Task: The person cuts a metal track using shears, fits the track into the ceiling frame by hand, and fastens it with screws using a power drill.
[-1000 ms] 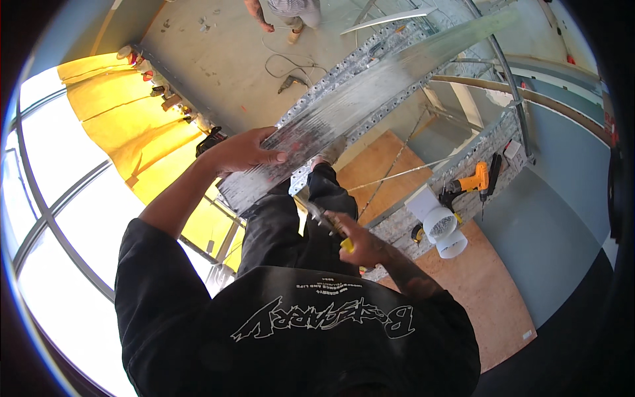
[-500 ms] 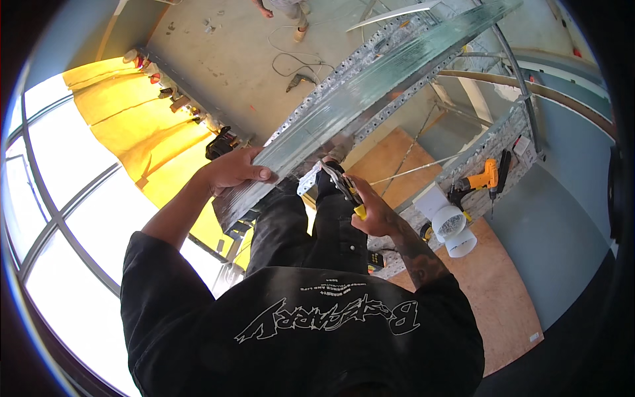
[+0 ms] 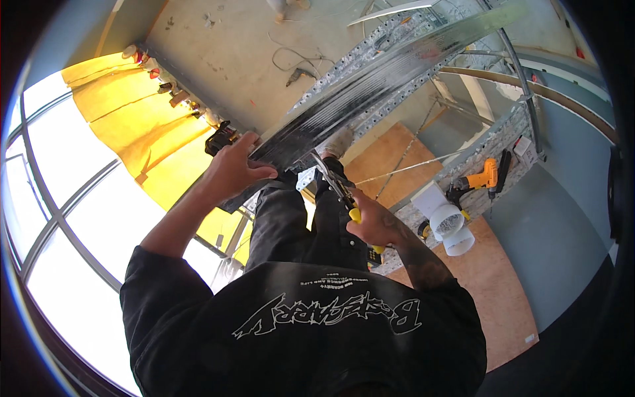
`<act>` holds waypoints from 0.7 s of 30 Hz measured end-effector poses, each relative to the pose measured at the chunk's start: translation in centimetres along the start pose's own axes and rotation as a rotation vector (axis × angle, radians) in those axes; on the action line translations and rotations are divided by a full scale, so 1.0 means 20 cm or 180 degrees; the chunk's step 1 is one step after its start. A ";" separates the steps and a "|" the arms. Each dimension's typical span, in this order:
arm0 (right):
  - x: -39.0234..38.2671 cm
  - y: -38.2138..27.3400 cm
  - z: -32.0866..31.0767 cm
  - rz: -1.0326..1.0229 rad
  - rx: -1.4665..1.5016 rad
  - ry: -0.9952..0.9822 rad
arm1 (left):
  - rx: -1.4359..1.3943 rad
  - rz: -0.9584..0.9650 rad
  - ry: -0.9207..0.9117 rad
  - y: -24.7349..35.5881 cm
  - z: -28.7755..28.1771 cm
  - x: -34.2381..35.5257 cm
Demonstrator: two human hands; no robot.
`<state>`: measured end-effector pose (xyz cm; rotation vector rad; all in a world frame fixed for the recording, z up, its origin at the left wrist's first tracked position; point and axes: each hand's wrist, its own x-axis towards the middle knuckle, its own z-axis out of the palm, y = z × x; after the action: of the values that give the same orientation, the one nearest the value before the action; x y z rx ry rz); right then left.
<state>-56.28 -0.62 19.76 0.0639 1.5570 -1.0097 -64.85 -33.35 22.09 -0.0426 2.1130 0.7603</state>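
A long, shiny, ribbed metal profile (image 3: 331,116) stretches from near my waist to the far right. My left hand (image 3: 231,171) grips its near end, with the thumb toward me. In my right hand (image 3: 374,221) is a pair of snips (image 3: 338,188) with yellow handles. The handles are spread apart, one showing below my fingers. The jaws touch or nearly touch the profile's near edge; whether they bite into it I cannot tell.
I stand over a splattered, perforated scaffold plank (image 3: 344,129). On a second plank at right lie an orange drill (image 3: 479,177) and white tubs (image 3: 450,223). A curved metal rail (image 3: 519,79) rises beyond. A corded tool (image 3: 299,76) lies on the floor below, near another person's feet (image 3: 284,12).
The profile has turned, so its face looks darker. My left hand has shifted its hold slightly. The snips have come up to the profile's edge and their handles are wider apart.
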 end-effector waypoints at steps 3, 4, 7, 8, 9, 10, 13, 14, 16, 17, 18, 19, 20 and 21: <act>-0.06 -0.12 -0.04 0.0092 -0.0065 -0.0089 | 0.0280 -0.0593 0.0025 0.11 -0.01 -0.01; -0.07 -0.13 -0.04 0.0216 -0.0036 -0.0223 | 0.0279 -0.0606 0.0034 0.03 -0.01 0.01; -0.03 0.13 0.04 -0.0952 -0.0274 0.0369 | -0.1464 0.0084 -0.0968 -0.13 -0.06 0.09; -0.02 0.16 0.03 -0.0969 -0.0283 0.0347 | -0.1470 0.0067 -0.0945 -0.14 -0.07 0.11; -0.02 0.18 0.03 -0.1164 -0.0581 0.0387 | -0.1410 0.0016 -0.0955 -0.14 -0.08 0.12; -0.01 0.19 0.04 -0.1361 -0.0876 0.0429 | -0.1347 -0.0036 -0.0967 -0.13 -0.09 0.13; 0.06 0.19 0.09 -0.1462 -0.0750 0.0322 | -0.1447 -0.0182 -0.1065 -0.12 -0.09 0.15; 0.08 0.18 0.11 -0.1471 -0.0739 0.0315 | -0.1500 -0.0247 -0.1108 -0.12 -0.09 0.15; 0.13 0.13 0.15 -0.1534 -0.0445 0.0351 | -0.1806 -0.0422 -0.1308 -0.10 -0.10 0.15; 0.15 0.10 0.17 -0.1618 -0.0332 0.0375 | -0.2112 -0.0591 -0.1506 -0.09 -0.10 0.14; 0.17 0.07 0.18 -0.1623 -0.0330 0.0374 | -0.2109 -0.0594 -0.1503 -0.08 -0.09 0.14; 0.19 0.05 0.19 -0.1779 -0.0247 0.0462 | -0.2207 -0.0579 -0.1500 -0.08 -0.08 0.14; 0.20 0.03 0.20 -0.1934 -0.0163 0.0550 | -0.2307 -0.0564 -0.1496 -0.08 -0.08 0.14; 0.22 0.03 0.22 -0.2054 -0.0134 0.0668 | -0.2302 -0.0572 -0.1492 -0.08 -0.09 0.14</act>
<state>-53.79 -5.08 16.18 -0.3974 1.8376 -1.5051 -67.50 -34.99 20.04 -0.3970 1.2973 1.2475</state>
